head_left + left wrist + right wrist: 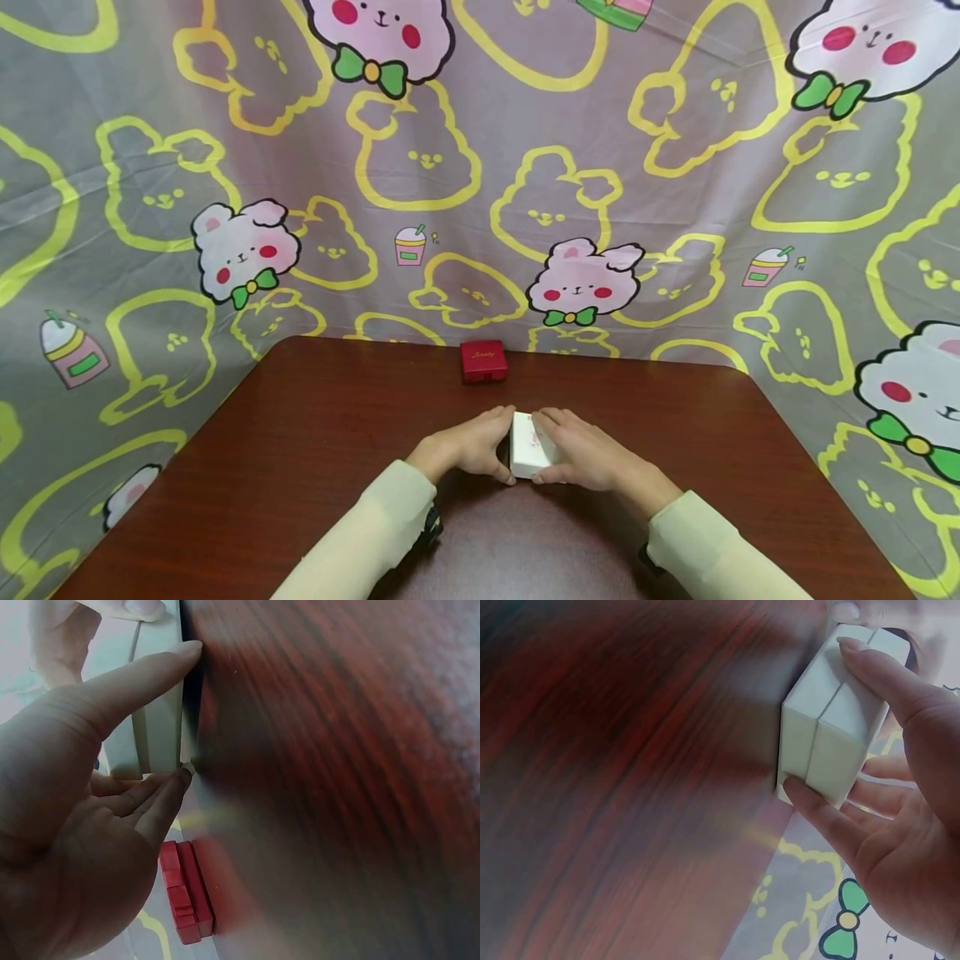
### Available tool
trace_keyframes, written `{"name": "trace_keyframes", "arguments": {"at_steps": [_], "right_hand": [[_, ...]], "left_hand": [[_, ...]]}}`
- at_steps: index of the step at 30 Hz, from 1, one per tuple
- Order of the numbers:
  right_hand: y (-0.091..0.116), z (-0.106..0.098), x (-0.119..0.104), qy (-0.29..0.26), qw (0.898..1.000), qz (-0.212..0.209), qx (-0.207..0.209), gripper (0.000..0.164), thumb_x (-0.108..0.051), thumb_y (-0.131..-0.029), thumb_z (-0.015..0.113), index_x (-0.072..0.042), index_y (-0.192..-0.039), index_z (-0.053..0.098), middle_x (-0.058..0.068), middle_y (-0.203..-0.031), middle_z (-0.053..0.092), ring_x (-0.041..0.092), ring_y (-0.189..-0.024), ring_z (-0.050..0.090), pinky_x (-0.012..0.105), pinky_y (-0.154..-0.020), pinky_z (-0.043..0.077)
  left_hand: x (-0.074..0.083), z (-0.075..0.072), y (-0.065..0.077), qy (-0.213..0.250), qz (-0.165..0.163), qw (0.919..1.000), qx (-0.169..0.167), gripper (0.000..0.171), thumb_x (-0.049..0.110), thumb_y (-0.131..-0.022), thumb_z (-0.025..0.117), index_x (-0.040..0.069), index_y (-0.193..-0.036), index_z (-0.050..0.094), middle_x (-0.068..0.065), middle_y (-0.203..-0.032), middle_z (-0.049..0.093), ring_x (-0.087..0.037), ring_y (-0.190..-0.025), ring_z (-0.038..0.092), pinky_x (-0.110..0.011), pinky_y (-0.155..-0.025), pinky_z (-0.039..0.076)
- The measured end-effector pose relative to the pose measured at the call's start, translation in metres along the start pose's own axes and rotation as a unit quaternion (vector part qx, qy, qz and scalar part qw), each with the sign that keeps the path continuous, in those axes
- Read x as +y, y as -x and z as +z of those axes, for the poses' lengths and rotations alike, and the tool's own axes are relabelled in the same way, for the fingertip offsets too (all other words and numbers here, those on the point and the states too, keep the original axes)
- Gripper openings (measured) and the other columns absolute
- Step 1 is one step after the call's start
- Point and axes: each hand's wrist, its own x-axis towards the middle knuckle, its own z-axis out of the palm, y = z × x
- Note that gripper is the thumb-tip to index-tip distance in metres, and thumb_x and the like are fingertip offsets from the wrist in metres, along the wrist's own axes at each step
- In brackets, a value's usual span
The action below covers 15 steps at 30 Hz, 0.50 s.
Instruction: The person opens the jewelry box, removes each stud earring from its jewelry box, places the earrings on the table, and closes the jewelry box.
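Note:
A small white box (528, 454) with a faint pink print on top sits on the brown table between both hands. My left hand (480, 443) holds its left end, thumb on the near side and fingertips at the far side. From the right, my right hand (588, 450) grips the box, covering part of its top. In the right wrist view the right thumb presses one side of the white box (832, 720) and the fingers lie against the opposite side. A thin seam runs round the box walls, with lid and base together.
A red box (483, 362) with gold lettering stands at the back of the table (360, 400), beyond the hands. Behind the table and along both sides hangs a grey curtain (465, 225) with cartoon prints.

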Motion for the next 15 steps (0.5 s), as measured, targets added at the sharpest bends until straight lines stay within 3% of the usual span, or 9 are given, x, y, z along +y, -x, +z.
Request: {"name": "trace_keyframes", "arguments": {"at_steps": [15], "right_hand": [[0.0016, 0.0002, -0.0011, 0.009, 1.0, -0.01, 0.018, 0.089, -0.043, -0.081, 0.086, 0.001, -0.148, 0.047, 0.017, -0.144, 0.051, 0.032, -0.127, 0.051, 0.05, -0.099, 0.047]], "left_hand": [[0.0014, -0.0007, 0.0006, -0.007, 0.005, 0.9999, 0.008, 0.114, 0.033, -0.074, 0.093, -0.01, -0.154, 0.025, -0.018, -0.147, 0.046, -0.027, -0.136, 0.047, -0.036, -0.115, 0.037]]}}
